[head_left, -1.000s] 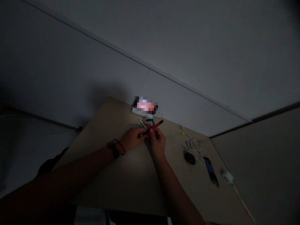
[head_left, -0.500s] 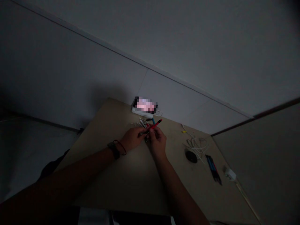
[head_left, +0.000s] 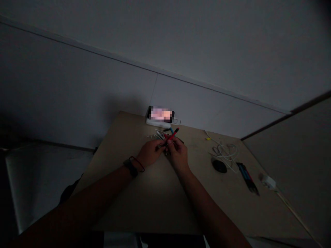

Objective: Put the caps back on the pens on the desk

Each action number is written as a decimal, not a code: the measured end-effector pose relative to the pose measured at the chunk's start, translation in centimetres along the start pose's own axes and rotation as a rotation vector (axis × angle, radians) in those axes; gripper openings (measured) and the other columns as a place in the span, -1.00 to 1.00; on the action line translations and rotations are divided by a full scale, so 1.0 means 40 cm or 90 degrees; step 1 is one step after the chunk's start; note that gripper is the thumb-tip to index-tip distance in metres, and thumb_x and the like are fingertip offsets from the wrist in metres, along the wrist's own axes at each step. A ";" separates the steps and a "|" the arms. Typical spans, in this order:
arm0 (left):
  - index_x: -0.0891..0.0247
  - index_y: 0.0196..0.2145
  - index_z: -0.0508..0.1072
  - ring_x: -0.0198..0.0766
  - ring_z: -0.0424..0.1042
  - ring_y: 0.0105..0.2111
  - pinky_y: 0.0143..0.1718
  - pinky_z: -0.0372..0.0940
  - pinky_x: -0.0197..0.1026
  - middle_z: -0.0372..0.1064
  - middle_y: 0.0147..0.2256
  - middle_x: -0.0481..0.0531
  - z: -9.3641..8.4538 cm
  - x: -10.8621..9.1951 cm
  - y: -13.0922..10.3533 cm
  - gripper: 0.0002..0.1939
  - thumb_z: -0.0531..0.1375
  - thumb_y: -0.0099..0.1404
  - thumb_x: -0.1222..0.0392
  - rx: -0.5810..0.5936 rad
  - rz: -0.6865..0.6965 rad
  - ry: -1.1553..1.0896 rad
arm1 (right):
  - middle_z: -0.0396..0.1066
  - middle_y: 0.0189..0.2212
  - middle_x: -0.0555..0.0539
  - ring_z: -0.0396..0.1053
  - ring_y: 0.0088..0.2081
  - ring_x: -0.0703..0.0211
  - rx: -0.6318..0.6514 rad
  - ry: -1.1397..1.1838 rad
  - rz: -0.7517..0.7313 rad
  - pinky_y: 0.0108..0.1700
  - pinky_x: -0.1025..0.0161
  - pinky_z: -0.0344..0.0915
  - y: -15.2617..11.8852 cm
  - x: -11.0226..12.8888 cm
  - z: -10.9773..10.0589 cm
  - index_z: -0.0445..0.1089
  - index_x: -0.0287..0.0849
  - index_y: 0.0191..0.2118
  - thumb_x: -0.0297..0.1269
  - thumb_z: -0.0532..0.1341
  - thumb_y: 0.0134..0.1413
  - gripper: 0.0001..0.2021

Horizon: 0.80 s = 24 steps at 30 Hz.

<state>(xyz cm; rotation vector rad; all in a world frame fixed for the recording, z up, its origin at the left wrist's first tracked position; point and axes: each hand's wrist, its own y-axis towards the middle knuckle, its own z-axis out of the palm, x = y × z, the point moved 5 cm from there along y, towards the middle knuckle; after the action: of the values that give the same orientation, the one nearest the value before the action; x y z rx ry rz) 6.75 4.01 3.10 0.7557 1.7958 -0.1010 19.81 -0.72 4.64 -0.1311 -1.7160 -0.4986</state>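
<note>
Over the far part of the desk, my left hand (head_left: 151, 151) and my right hand (head_left: 178, 153) meet, fingers closed. Between them a red pen (head_left: 172, 135) with a black section near its red tip slants up and to the right. My right hand's fingers pinch it; my left fingers close around its darker lower end, partly hidden. Just beyond my fingers lie several loose pen-like pieces, white ones (head_left: 159, 134) and a blue one (head_left: 172, 131). The dim light hides their detail.
A lit phone (head_left: 161, 114) leans on a white block (head_left: 157, 123) against the wall. On the desk (head_left: 160, 203), to the right, are a black mouse (head_left: 219, 166), a coiled white cable (head_left: 224, 151), a bundle of pens (head_left: 247, 178) and a white plug adapter (head_left: 267, 181).
The camera view has shifted and tilted a little. Both hands stay together on the pen, which points slightly more steeply upward.
</note>
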 end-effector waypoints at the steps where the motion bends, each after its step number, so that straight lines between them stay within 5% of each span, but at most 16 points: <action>1: 0.21 -0.03 0.57 -0.13 0.54 -0.13 -0.02 0.40 -0.08 0.58 -0.12 0.08 -0.001 -0.001 0.000 -0.73 0.20 0.33 0.25 0.001 -0.002 0.002 | 0.46 -0.48 0.01 0.30 -0.52 0.28 0.001 -0.003 0.001 -0.46 0.32 0.24 0.000 0.000 0.000 0.51 -0.18 -0.16 -0.02 0.29 0.13 -0.68; 24: 0.23 -0.08 0.57 -0.16 0.54 -0.17 -0.09 0.39 -0.13 0.59 -0.14 0.06 -0.001 -0.007 0.000 -0.76 0.17 0.36 0.21 0.035 -0.004 -0.007 | 0.46 -0.49 0.01 0.28 -0.55 0.28 0.014 -0.007 -0.013 -0.48 0.32 0.22 0.002 -0.003 0.004 0.52 -0.18 -0.15 0.00 0.27 0.16 -0.66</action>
<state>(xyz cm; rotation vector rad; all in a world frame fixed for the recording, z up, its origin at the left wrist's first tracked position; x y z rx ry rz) 6.76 3.93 3.36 0.7875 1.7902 -0.1588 19.73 -0.58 4.55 -0.1007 -1.7351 -0.4944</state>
